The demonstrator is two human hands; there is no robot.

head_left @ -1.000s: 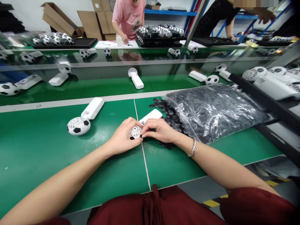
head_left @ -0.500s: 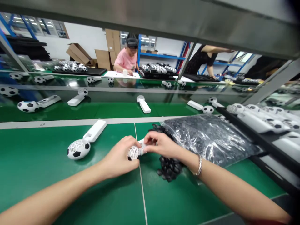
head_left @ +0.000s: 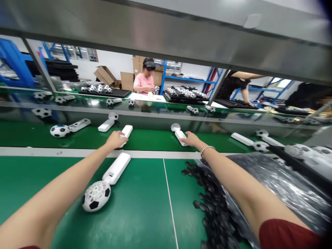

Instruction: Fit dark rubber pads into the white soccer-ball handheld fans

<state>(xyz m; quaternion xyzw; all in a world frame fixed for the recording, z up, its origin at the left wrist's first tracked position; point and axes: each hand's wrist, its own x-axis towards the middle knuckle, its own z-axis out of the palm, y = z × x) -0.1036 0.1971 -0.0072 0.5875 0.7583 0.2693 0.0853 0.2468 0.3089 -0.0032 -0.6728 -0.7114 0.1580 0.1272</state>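
At the belt's near side, my left hand [head_left: 116,140] is closed on a white handheld fan [head_left: 127,130], its handle pointing away; the hand hides the fan's ball end. My right hand [head_left: 192,139] has thumb and fingers at the handle of another fan [head_left: 179,135], which lies on the belt with its round grille head to the far left. On the green worktop below my left hand rests a fan with a soccer-ball head [head_left: 96,196]. Loose black pieces [head_left: 218,204] lie in a heap below my right forearm.
A clear plastic bag [head_left: 269,180] is spread beside the black pieces. At the right edge, a black tray [head_left: 278,154] carries several fans. More fans lie along the green belt [head_left: 153,136]. A metal shelf [head_left: 166,38] spans overhead. Across the line sits a co-worker in pink [head_left: 144,82].
Both hands have moved forward from the worktop to the belt, carrying the left fan there. My right hand has let go of it and reached another fan. The view has tilted upward.
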